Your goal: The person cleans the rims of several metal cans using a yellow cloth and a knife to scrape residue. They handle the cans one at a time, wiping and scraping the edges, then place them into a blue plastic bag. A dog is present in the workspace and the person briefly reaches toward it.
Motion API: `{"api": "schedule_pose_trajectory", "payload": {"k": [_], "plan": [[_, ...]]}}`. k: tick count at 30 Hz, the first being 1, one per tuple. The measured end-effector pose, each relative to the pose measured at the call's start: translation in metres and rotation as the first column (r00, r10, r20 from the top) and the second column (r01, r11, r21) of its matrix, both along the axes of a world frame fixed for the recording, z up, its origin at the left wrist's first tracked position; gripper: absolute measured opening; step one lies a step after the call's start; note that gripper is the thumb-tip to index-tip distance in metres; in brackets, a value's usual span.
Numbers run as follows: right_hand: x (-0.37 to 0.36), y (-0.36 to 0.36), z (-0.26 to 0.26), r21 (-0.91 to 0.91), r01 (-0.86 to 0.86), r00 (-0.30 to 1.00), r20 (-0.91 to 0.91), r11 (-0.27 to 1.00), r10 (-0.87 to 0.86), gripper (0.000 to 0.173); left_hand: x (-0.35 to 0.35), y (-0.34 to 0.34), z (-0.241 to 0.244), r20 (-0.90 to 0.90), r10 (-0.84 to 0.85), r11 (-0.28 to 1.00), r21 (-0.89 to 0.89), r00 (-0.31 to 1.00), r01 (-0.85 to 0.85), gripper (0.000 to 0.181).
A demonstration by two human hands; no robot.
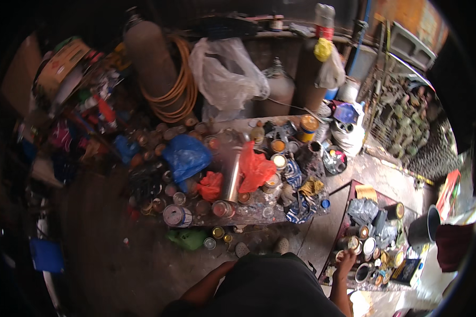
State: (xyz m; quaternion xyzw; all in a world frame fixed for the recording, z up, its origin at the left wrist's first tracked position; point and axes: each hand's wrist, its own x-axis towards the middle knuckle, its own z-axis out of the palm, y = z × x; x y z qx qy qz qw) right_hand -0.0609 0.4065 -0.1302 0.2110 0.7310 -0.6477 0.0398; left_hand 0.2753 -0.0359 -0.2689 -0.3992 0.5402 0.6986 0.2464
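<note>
My right hand [345, 262] reaches over the low board at the right, at a small can [340, 256] among several paint cans and jars; whether the fingers grip it is not clear. An open dark can [363, 272] stands just below and right of the hand. My left hand [227, 269] rests by my waist, its fingers largely hidden by my dark clothing. Before me is a paint-stained table [258, 218] crowded with cans, a metal cylinder [232, 174], a blue plastic bag [187, 156] and red plastic bags [258, 166].
Gas cylinders [152, 55], one with a coiled orange hose [174, 111], stand behind the table. Clutter fills the left. A green bag [188, 239] and small cans lie by the table's near edge. A black bucket [424, 225] is at the right, beside a dark red cloth or sleeve [454, 247].
</note>
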Motion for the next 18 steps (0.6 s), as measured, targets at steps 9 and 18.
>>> {"api": "schedule_pose_trajectory", "payload": {"k": [9, 18], "plan": [[0.068, -0.046, -0.04, 0.2, -0.751, 0.651, 0.379, 0.629, 0.658, 0.061, -0.041, -0.086, 0.131, -0.132, -0.001, 1.0, -0.015, 0.991, -0.001, 0.045], [0.086, -0.054, 0.0, 0.176, -0.755, 0.623, 0.491, 0.631, 0.609, 0.043, -0.043, -0.302, 0.209, -0.598, 0.368, 0.408, -0.584, 0.712, -0.701, 0.017]]}}
